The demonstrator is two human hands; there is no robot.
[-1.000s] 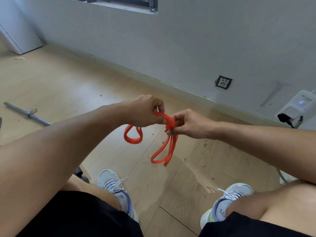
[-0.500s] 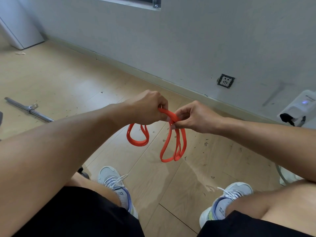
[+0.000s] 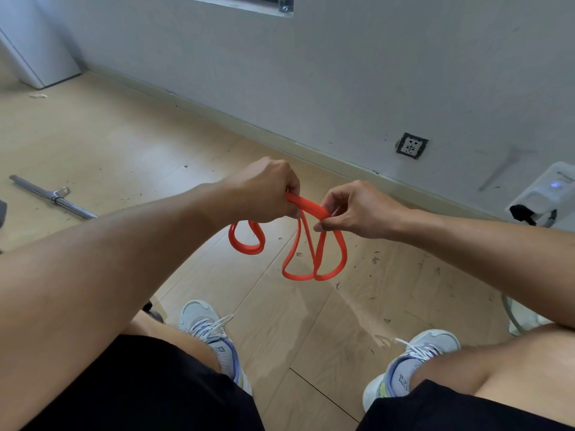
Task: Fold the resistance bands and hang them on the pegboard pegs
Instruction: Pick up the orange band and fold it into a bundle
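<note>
Two hands hold one orange resistance band point(image 3: 306, 244) in the air above the wooden floor point(image 3: 109, 144), in front of the seated person's knees. Left of the band, a metal bar point(image 3: 53, 197) lies on the floor, well apart from it. The left hand point(image 3: 264, 191) is closed in a fist round the band's left portion; a small double loop hangs just below that fist. A short, flat stretch of band bridges the gap between the hands. The right hand point(image 3: 357, 213) pinches the band between thumb and fingertips, and two longer loops hang below the pinch, their bottoms clear of the floor. Right of the band and farther back, a wall socket point(image 3: 411, 146) sits low on the grey wall point(image 3: 342, 73); a white device point(image 3: 544, 194) with a blue light stands to the far right of the band. No pegboard is in view.

Step in hand, as judged: folding, with the band gathered into several loops but not yet a neat bundle. The next move likely calls for bringing the loops together into one hand, evening their lengths, and then carrying the bundle to a peg.
</note>
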